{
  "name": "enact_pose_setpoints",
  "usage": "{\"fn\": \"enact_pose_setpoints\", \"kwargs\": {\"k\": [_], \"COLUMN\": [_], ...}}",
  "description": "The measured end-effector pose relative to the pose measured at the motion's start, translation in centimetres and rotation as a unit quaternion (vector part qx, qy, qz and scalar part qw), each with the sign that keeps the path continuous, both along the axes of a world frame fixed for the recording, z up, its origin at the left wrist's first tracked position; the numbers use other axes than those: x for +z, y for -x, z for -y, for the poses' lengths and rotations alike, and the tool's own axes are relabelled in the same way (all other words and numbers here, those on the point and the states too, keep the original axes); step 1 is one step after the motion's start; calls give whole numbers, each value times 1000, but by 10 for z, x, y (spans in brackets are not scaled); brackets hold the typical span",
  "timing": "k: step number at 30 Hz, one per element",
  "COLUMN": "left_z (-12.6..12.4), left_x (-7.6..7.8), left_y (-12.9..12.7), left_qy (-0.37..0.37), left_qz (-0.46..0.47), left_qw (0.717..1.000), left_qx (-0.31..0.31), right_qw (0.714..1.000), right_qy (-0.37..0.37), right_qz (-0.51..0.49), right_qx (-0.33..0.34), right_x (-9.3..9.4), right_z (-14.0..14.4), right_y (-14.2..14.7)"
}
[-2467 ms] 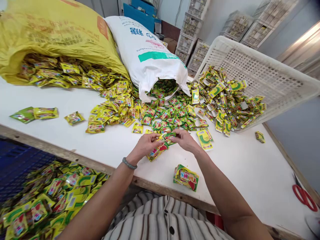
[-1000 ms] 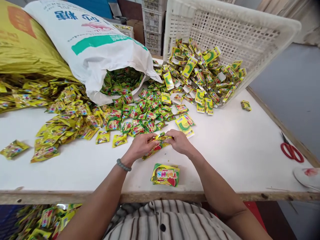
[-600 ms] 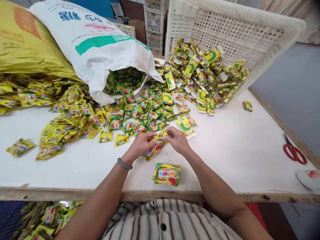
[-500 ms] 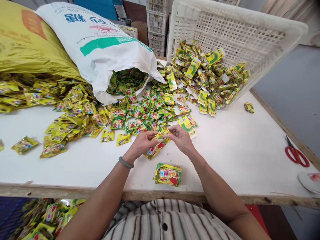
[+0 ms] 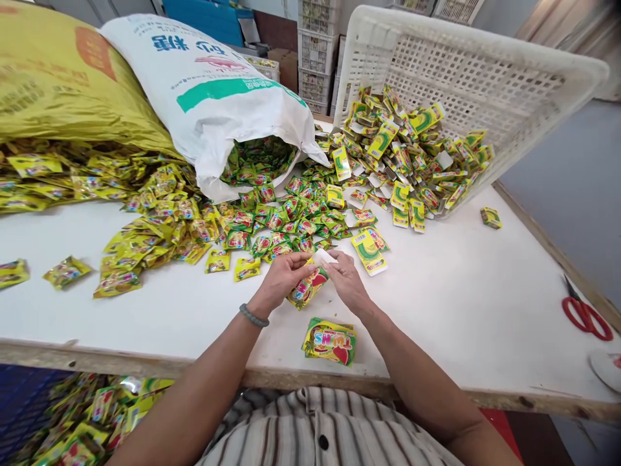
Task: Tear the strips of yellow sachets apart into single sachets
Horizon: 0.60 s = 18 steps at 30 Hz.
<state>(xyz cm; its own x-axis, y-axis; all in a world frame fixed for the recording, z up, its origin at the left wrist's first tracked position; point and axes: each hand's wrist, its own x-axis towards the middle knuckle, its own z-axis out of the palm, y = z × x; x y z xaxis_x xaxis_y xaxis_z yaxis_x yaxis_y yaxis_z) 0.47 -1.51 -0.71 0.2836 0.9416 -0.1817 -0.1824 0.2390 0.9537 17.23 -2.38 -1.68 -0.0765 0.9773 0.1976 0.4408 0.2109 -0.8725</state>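
Between my two hands is a small printed candy box (image 5: pixel 306 289), yellow and green with a watermelon picture, its white end flap standing up. My left hand (image 5: pixel 286 278) is closed on its left side, thumb on top. My right hand (image 5: pixel 345 279) pinches it near the white flap from the right. Just below, close to the table edge, lies a short stack of flat "TWINS" boxes (image 5: pixel 330 341). Beyond my fingers are loose green candy sachets (image 5: pixel 279 243) and two yellow sachets (image 5: pixel 247 268). Right of them rests a yellow box (image 5: pixel 369 252) with a green melon print.
A white plastic crate (image 5: pixel 466 71) lies tipped over, spilling small boxes (image 5: pixel 388 149). A white sack (image 5: pixel 233 103) pours out green sachets, beside a yellow sack (image 5: pixel 72 84) and yellow sachets (image 5: pixel 145 239). Red-handled scissors (image 5: pixel 587 317) lie at right. Below the table edge, a blue crate (image 5: pixel 24 408) holds more packaging.
The white end flap of the box between my hands now shows, raised toward my right fingers. The whole view has shifted slightly; the stack and sachets lie as before.
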Motion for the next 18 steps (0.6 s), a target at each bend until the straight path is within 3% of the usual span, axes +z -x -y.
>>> {"fn": "enact_pose_setpoints", "kwargs": {"k": [4,6,10,13,18], "left_z": [1,1,3,4,5], "left_x": [-2,-3,-2,2,3], "left_y": [1,1,1,-1,-2], "left_qy": [-11,-31,-73,-69,-100], "left_qz": [10,5,-26,4,-2], "left_qw": [1000,999,997,998,994], "left_qx": [8,8,-25,2,49], "right_qw": [990,987,970,947,960], "right_qy": [90,98,97,104,91], "right_qz": [-58,-90,-222,-305,-260], "right_qx": [97,88,7,0,53], "right_x": [1,-1,-3,-2,-3], "right_z": [1,-1,-8,-10,-3], "right_y": [3,3,1,2,6]}}
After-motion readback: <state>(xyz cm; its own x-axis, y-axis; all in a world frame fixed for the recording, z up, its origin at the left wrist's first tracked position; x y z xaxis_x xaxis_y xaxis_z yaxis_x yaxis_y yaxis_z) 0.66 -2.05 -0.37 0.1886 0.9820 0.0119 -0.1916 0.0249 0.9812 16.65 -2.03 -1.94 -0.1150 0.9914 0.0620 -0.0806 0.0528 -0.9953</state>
